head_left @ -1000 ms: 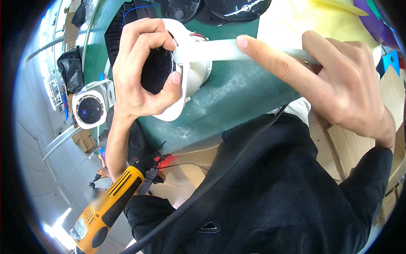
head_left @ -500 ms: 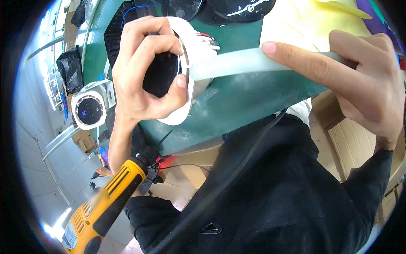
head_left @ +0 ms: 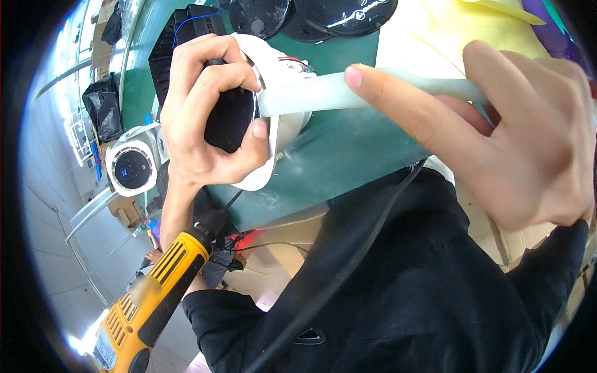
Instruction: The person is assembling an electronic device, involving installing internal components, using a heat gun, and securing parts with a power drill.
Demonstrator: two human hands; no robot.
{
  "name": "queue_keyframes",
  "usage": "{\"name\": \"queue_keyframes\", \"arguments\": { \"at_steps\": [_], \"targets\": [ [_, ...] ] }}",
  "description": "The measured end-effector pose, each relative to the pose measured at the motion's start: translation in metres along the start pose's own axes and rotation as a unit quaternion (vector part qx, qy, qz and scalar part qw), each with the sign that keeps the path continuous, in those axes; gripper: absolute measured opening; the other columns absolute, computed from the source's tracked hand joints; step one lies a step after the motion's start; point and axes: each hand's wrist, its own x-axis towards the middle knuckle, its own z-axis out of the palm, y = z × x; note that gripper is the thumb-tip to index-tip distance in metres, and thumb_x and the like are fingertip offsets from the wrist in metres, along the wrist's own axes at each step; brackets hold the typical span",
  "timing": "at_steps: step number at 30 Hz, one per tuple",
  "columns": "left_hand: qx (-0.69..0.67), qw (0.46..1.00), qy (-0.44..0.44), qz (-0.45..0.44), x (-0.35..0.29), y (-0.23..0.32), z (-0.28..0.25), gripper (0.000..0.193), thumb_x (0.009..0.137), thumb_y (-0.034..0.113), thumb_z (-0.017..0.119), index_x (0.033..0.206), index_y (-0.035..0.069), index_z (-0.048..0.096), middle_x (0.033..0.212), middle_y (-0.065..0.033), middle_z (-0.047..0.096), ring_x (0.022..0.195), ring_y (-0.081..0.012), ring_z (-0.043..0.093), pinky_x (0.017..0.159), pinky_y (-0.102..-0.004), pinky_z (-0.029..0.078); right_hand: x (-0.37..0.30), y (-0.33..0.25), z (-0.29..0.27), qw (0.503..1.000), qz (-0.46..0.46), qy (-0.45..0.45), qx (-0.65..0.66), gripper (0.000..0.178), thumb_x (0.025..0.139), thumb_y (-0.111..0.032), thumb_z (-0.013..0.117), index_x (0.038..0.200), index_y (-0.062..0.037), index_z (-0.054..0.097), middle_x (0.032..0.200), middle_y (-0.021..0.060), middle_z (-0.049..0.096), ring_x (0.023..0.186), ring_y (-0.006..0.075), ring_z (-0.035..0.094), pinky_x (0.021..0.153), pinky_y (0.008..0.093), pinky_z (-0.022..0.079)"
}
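My left hand [head_left: 205, 118] is wrapped round a white round housing [head_left: 289, 121] with a glossy black disc face [head_left: 229, 121], tilted on its side. Fingers and thumb cover part of the disc and its rim. Red and black wires show at the housing's far side. In my right hand [head_left: 491, 137] is a long pale translucent bar [head_left: 323, 93], its tip against the housing's rim beside my left fingertips. The right index finger lies stretched along the bar; the other fingers curl round its far end. The right hand is slightly smeared.
A yellow and black power tool [head_left: 152, 298] hangs at lower left, near my left forearm. Another white unit with a lit round display [head_left: 132, 169] stands left. Black discs [head_left: 348, 15] and yellow sheets [head_left: 460, 31] lie at the back of the green table [head_left: 354, 140].
The housing, my left hand and the bar's tip have shifted slightly left. My right hand has moved left too, its index fingertip now nearer the housing.
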Motion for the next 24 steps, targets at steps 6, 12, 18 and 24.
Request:
{"name": "queue_keyframes", "arguments": {
  "at_steps": [6,12,18,24],
  "targets": [
    [-0.011,1.000,0.005,0.013,0.004,0.002,-0.001,0.035,0.070,0.022,0.070,0.096,0.000,0.066,0.102,-0.0182,0.061,0.099,-0.0340,0.059,0.089,-0.0425,0.048,-0.010,-0.008,0.031,0.991,0.021,0.135,-0.007,0.046,0.091,-0.006,0.071,0.135,-0.0184,0.067,0.065,0.0009,0.039,0.052,0.0091,0.045,0.045,0.0221,0.042],
    [-0.159,0.987,0.032,-0.014,-0.004,-0.012,0.004,0.031,0.081,0.020,0.058,0.102,-0.002,0.065,0.105,-0.0194,0.064,0.099,-0.0351,0.061,0.095,-0.0460,0.046,-0.010,-0.017,0.025,0.981,0.041,0.183,-0.038,0.050,0.088,-0.006,0.073,0.136,-0.0189,0.066,0.067,0.0000,0.040,0.053,0.0087,0.046,0.046,0.0230,0.042],
    [-0.090,0.987,-0.119,0.066,0.008,-0.024,-0.025,0.047,0.072,0.027,0.064,0.111,0.000,0.065,0.114,-0.0189,0.062,0.111,-0.0372,0.057,0.101,-0.0471,0.043,-0.003,-0.024,0.033,0.991,0.076,0.107,0.026,0.061,0.087,-0.006,0.073,0.144,-0.0201,0.058,0.070,0.0007,0.041,0.057,0.0094,0.047,0.047,0.0251,0.039],
    [0.015,0.957,-0.279,0.081,0.021,-0.012,-0.056,0.085,0.056,0.027,0.083,0.134,0.006,0.057,0.139,-0.0171,0.054,0.135,-0.0418,0.045,0.112,-0.0556,0.036,0.000,-0.016,-0.006,0.995,0.076,-0.013,0.062,0.057,0.085,-0.003,0.073,0.140,-0.0158,0.062,0.069,0.0008,0.040,0.054,0.0085,0.043,0.045,0.0240,0.036]
  ]
}}
